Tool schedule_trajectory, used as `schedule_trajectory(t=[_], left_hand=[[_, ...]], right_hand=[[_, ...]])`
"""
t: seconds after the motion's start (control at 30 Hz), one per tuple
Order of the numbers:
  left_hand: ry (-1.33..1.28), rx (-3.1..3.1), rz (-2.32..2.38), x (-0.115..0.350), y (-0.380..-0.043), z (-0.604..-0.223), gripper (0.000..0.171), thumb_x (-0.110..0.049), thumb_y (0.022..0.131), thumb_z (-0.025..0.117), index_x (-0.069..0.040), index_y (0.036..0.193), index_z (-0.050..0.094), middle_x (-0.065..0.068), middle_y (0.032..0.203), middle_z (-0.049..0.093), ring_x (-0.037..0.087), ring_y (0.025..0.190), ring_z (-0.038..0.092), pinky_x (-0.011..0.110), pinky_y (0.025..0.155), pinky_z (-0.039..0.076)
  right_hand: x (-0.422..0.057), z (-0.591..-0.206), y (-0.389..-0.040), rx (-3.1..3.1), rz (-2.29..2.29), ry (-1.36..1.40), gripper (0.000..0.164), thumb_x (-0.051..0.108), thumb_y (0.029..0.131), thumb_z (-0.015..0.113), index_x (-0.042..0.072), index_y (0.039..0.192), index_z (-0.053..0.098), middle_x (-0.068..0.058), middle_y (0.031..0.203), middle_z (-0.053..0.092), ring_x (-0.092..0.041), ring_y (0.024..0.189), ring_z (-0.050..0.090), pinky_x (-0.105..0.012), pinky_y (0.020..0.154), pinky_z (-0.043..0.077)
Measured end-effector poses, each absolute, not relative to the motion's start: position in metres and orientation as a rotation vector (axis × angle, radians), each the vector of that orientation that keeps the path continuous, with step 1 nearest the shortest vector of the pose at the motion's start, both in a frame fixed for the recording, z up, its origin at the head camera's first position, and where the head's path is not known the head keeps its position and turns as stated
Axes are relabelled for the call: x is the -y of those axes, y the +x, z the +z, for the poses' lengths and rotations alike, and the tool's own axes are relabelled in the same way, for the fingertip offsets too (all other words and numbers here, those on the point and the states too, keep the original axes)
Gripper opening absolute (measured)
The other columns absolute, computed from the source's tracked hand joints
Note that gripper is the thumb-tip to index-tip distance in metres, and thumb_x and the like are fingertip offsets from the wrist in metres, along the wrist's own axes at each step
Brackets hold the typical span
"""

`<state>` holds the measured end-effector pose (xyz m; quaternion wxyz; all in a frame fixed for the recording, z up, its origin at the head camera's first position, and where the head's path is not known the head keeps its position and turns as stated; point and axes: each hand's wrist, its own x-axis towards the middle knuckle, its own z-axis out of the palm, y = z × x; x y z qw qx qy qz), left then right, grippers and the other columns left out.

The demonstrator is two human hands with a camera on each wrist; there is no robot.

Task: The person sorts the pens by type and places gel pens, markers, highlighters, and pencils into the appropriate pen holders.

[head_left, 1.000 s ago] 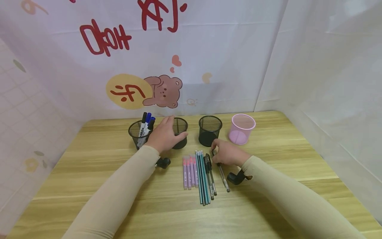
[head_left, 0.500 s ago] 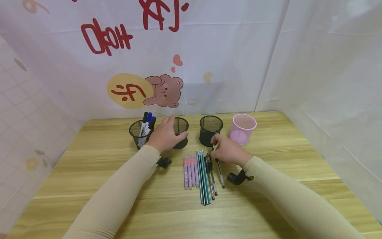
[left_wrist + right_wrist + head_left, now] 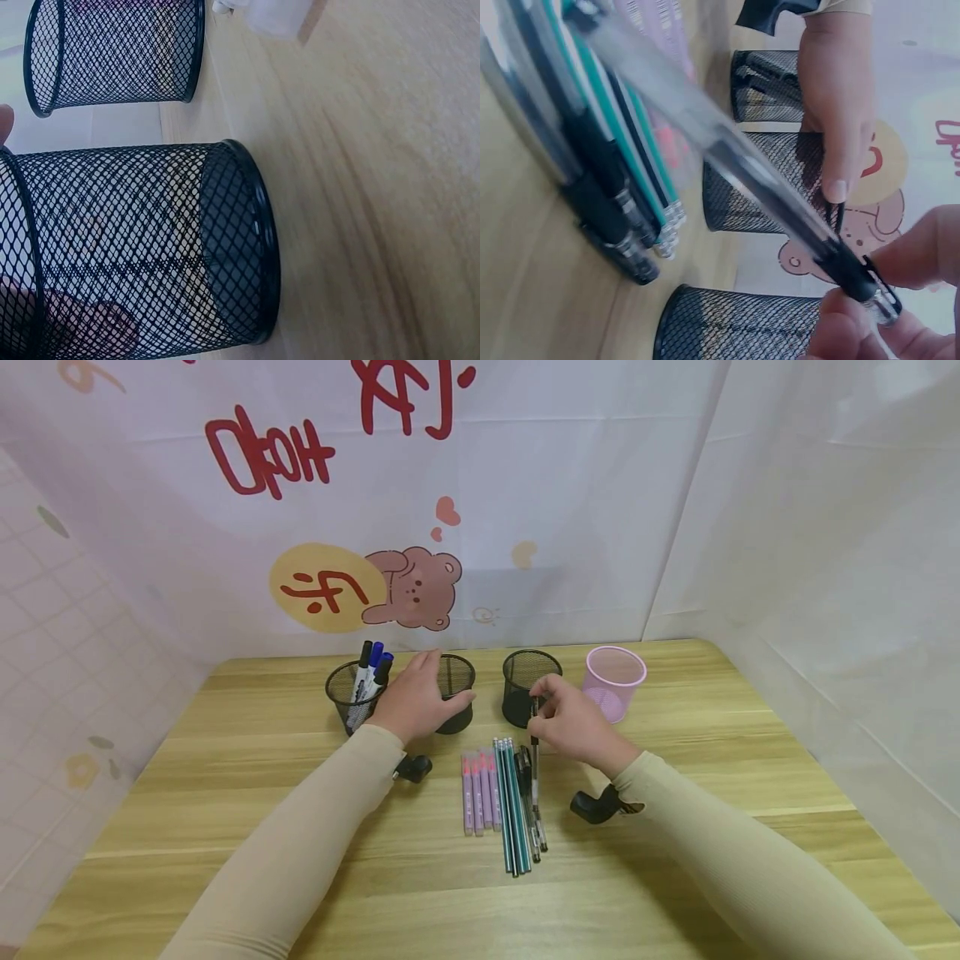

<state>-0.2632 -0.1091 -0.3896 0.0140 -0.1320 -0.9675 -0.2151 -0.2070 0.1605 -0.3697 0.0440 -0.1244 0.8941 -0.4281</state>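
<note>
My left hand [image 3: 416,697] holds the second black mesh pen cup [image 3: 459,718], thumb at its front rim and fingers round the far side. Part of that hand shows through the mesh in the left wrist view. My right hand [image 3: 576,718] pinches a clear-barrelled black gel pen [image 3: 757,180] by its capped end, the barrel slanting down over the table. Just beyond it stands the third black mesh cup [image 3: 516,693]. Below lie more black gel pens [image 3: 600,202], beside teal striped pencils [image 3: 513,810] and light purple pens with pink ends [image 3: 477,797].
The leftmost black mesh cup [image 3: 339,693] holds several markers [image 3: 362,685] with black and blue caps. A pink mesh cup [image 3: 618,681] stands at the right end of the row. A white printed cloth [image 3: 585,527] hangs behind the wooden table [image 3: 420,893].
My right hand has lifted the gel pen and moved it left and towards the third cup, swinging it more upright. The left hand stays at the second cup.
</note>
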Motion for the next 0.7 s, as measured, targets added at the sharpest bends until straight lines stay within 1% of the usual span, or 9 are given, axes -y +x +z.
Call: schedule_trajectory(t=[0.07, 0.2, 0.37, 0.47, 0.6, 0.7], left_hand=[[-0.414, 3.010, -0.670, 0.109, -0.263, -0.390, 0.104, -0.075, 0.093, 0.056, -0.006, 0.166, 0.027, 0.014, 0.172, 0.030, 0.035, 0.158, 0.033, 0.055, 0.125, 0.036], [-0.421, 3.000, -0.662, 0.109, -0.263, -0.390, 0.103, -0.074, 0.094, 0.057, -0.006, 0.165, 0.029, 0.014, 0.172, 0.030, 0.034, 0.159, 0.032, 0.054, 0.126, 0.034], [-0.433, 2.997, -0.642, 0.110, -0.264, -0.391, 0.102, -0.073, 0.094, 0.057, -0.005, 0.165, 0.030, 0.014, 0.172, 0.031, 0.034, 0.160, 0.028, 0.054, 0.128, 0.031], [-0.440, 2.999, -0.610, 0.110, -0.265, -0.391, 0.101, -0.073, 0.095, 0.056, -0.005, 0.165, 0.030, 0.014, 0.172, 0.031, 0.036, 0.162, 0.023, 0.054, 0.129, 0.027], [-0.452, 2.989, -0.586, 0.109, -0.264, -0.390, 0.100, -0.072, 0.095, 0.057, -0.005, 0.164, 0.031, 0.015, 0.171, 0.032, 0.039, 0.163, 0.017, 0.055, 0.131, 0.023], [-0.457, 2.984, -0.581, 0.108, -0.265, -0.390, 0.099, -0.071, 0.096, 0.057, -0.004, 0.164, 0.031, 0.016, 0.171, 0.032, 0.040, 0.163, 0.016, 0.056, 0.131, 0.021]], right_hand=[[-0.160, -0.368, -0.206, -2.731, -1.369, -0.378, 0.043, 0.004, 0.085, 0.067, 0.002, 0.126, 0.055, -0.006, 0.081, 0.065, -0.015, 0.062, 0.053, -0.028, 0.055, 0.044], [-0.157, -0.363, -0.204, -2.713, -1.527, -0.390, 0.041, 0.002, 0.085, 0.066, 0.002, 0.124, 0.053, -0.004, 0.078, 0.062, -0.014, 0.063, 0.050, -0.025, 0.056, 0.041], [-0.152, -0.361, -0.206, -2.713, -1.721, -0.415, 0.039, -0.002, 0.087, 0.066, -0.001, 0.123, 0.051, -0.006, 0.079, 0.063, -0.014, 0.066, 0.053, -0.023, 0.059, 0.044], [-0.149, -0.358, -0.206, -2.735, -1.812, -0.407, 0.038, -0.002, 0.089, 0.067, 0.000, 0.123, 0.052, -0.008, 0.080, 0.065, -0.014, 0.067, 0.055, -0.022, 0.058, 0.045], [-0.145, -0.354, -0.206, -2.743, -1.928, -0.384, 0.040, 0.000, 0.091, 0.068, 0.001, 0.126, 0.050, -0.007, 0.081, 0.065, -0.012, 0.066, 0.054, -0.020, 0.057, 0.044], [-0.142, -0.353, -0.209, -2.709, -2.060, -0.380, 0.039, -0.001, 0.093, 0.067, 0.001, 0.126, 0.047, -0.007, 0.082, 0.064, -0.010, 0.066, 0.054, -0.020, 0.058, 0.045]])
